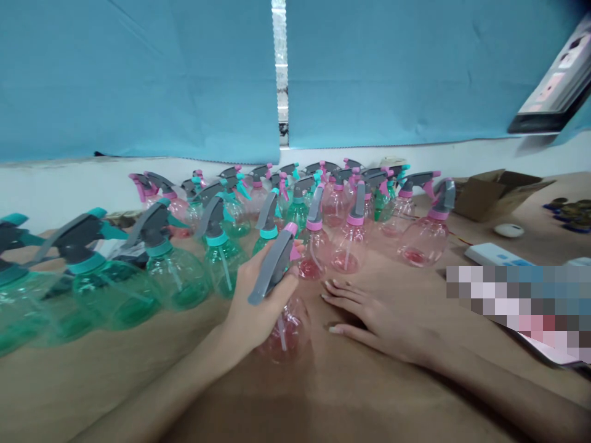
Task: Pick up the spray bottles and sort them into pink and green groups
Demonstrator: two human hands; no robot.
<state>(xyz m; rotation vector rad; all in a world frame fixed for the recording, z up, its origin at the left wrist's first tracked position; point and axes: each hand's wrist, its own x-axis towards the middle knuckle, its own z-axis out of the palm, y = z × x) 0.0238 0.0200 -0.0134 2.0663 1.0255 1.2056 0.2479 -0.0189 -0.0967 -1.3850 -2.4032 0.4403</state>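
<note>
My left hand (256, 301) is wrapped round the neck of a pink spray bottle (289, 335) with a grey and pink trigger head, near the middle of the table. Red liquid shows in the bottom of that bottle. To its right, my right hand (364, 311) lies flat on the table with its fingers spread, holding nothing. Just beyond the hands stand more pink bottles (348, 249). Green spray bottles (178, 280) with turquoise collars line the left side.
Several more pink and green bottles crowd the back of the brown table (360, 400). An open cardboard box (484, 197), a white mouse (508, 230) and a white box-like item (498, 255) lie at the right. Blue cloth (138, 80) hangs behind.
</note>
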